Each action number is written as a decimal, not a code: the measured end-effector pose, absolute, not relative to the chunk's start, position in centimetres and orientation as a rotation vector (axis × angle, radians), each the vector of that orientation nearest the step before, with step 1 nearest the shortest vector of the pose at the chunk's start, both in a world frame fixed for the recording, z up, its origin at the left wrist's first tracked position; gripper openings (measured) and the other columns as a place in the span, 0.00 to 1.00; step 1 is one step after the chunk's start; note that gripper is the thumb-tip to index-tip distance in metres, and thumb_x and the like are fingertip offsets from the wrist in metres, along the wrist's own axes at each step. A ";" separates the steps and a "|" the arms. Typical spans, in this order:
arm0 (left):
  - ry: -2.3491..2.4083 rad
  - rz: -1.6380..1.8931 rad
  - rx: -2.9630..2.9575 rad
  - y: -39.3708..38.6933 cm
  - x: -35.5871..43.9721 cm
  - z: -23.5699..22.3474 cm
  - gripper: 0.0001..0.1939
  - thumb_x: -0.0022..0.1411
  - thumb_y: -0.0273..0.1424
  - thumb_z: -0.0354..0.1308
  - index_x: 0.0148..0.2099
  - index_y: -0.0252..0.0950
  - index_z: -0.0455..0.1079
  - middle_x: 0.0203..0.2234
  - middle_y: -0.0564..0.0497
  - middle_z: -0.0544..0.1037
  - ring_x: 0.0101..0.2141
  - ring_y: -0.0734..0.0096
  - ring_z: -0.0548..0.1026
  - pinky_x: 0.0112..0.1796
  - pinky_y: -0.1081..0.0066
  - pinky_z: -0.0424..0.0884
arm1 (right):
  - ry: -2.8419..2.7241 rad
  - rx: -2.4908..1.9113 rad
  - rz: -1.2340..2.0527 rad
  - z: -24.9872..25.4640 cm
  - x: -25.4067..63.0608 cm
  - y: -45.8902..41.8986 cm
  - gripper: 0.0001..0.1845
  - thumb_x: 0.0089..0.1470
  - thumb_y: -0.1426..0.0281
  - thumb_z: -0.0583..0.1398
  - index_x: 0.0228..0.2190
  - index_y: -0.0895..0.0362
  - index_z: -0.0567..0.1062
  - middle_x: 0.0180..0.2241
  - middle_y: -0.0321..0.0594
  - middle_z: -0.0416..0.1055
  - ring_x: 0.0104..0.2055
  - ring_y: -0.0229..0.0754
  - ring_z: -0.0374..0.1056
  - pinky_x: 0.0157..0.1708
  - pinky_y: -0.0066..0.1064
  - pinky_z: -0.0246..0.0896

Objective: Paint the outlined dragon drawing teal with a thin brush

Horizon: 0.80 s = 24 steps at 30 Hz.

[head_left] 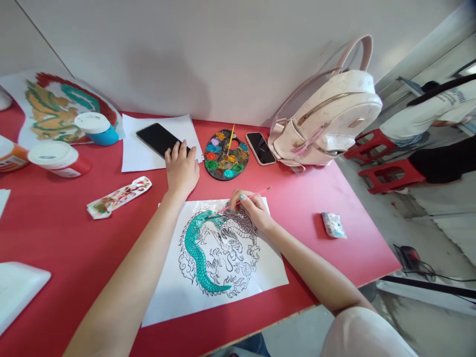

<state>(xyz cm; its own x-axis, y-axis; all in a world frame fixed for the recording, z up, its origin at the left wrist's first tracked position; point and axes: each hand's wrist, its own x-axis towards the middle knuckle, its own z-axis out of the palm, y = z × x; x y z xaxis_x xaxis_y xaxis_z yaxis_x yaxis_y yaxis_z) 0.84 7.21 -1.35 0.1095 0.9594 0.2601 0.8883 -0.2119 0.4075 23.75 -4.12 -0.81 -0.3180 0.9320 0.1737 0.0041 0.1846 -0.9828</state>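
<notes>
The pink brush slants across the upper dragon drawing, tip pointing left and slightly towards me, onto teal. My right hand pinches it, fingers curled; my left hand, palm down, fingers loosely spread, touches the black phone.

The light is bright and soft, and it seems to come from the right: there the counter shines pale pink, and the small packet throws its shadow leftward. Faint, wide shadows lie on the wall. Toward the edges the view is stretched; the red stools at right look tilted and slightly blurred.
</notes>
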 end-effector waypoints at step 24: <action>1.897 0.686 2.238 7.2 0.9 -1.1 0.29 0.80 0.27 0.48 0.75 0.35 0.77 0.82 0.32 0.67 0.81 0.33 0.63 0.78 0.28 0.57 | -1.462 -1.012 1.274 -0.9 23.6 -4.2 0.42 0.71 0.30 0.59 0.25 0.53 0.78 0.25 0.39 0.71 0.28 0.43 0.64 0.33 0.38 0.61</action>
<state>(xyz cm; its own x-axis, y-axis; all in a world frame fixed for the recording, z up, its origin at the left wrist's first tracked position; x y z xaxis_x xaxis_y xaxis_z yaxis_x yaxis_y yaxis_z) 0.90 7.20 -1.13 0.1072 0.9607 0.2561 0.9021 -0.2023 0.3813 23.62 -4.18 -0.90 -0.2408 0.9632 0.1199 0.0131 0.1267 -0.9919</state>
